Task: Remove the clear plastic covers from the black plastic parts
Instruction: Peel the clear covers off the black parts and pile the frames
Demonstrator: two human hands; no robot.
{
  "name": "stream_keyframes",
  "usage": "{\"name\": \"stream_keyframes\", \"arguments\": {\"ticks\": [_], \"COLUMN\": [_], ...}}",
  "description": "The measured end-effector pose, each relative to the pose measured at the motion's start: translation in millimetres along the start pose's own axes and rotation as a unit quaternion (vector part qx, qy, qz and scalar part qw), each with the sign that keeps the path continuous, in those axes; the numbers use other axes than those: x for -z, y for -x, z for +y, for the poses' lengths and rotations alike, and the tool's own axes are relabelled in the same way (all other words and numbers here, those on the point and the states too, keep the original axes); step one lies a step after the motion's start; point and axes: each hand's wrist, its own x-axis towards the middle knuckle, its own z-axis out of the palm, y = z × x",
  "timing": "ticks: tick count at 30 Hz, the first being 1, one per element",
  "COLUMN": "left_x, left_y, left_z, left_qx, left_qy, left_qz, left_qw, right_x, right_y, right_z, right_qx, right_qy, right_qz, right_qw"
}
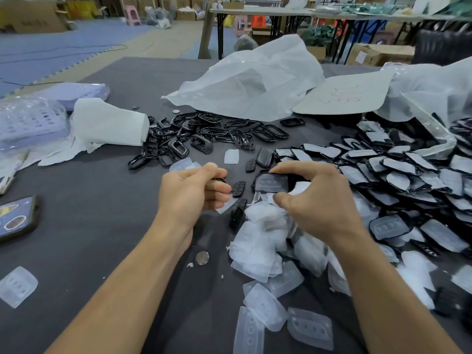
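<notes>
Head view: my right hand (311, 198) pinched a black part (256, 185) by its rim, left hand (191, 190) gripped a small black piece (219, 180). The clear cover (272, 183) seemed light and flimsy, best peeled from an edge.

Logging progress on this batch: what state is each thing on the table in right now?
Left hand, holding a black piece.
Right hand, pinching a covered part, cover still on.
Right pile, covers still on.
Loose covers, removed, heaped.
Frames heap, bare.
Bag, open, crumpled.
</notes>
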Motion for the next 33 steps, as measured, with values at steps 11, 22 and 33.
{"name": "stream_keyframes", "arguments": {"ticks": [11, 22, 33], "left_x": [6.1, -20.4, -45.2], "left_y": [-19.6, -92.4, -148.0], "left_z": [-8.5, -2.7, 4.3], "left_qx": [-0.116, -0.270, -0.296], "left_qy": [-0.159, -0.474, -0.613], "left_qz": [0.118, 0.024, -0.098], "left_qw": [0.973, 0.838, 0.726], "right_x": [-2.4, -36.5, -37.5], "right_y": [-0.4, 5.4, 1.1], "right_z": [7.6, 6.0, 12.8], "right_qx": [-0.051, -0.014, -0.048], "right_qy": [0.139, 0.157, 0.051], "right_qz": [0.051, -0.077, -0.020], "right_qw": [0.988, 0.984, 0.997]}}
